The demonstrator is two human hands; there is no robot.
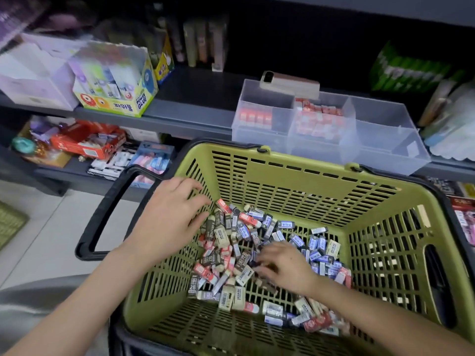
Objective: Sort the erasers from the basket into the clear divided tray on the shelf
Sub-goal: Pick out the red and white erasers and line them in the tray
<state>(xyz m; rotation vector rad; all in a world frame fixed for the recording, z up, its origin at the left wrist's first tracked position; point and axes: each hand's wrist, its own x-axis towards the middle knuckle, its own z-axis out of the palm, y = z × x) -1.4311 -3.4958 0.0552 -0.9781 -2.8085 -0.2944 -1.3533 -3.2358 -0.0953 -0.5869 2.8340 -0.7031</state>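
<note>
A green slotted basket (282, 160) fills the lower frame and holds a heap of small erasers (231, 242) in red, blue, dark and cream sleeves. My left hand (169, 219) is inside the basket at the heap's left edge, fingers spread over the erasers. My right hand (282, 265) lies on the middle of the heap with fingers curled among the erasers; whether it holds one is hidden. Behind the basket, on the shelf, stands the clear divided tray (385, 140). Its left and middle compartments hold red erasers (317, 122); the right one looks bare.
A black basket handle (102, 214) hangs to the left. A phone-like object (288, 82) lies on the tray's back rim. A glue box (115, 80) and pale boxes stand on the shelf at left, green packs (411, 70) at right. Stationery fills the lower shelf.
</note>
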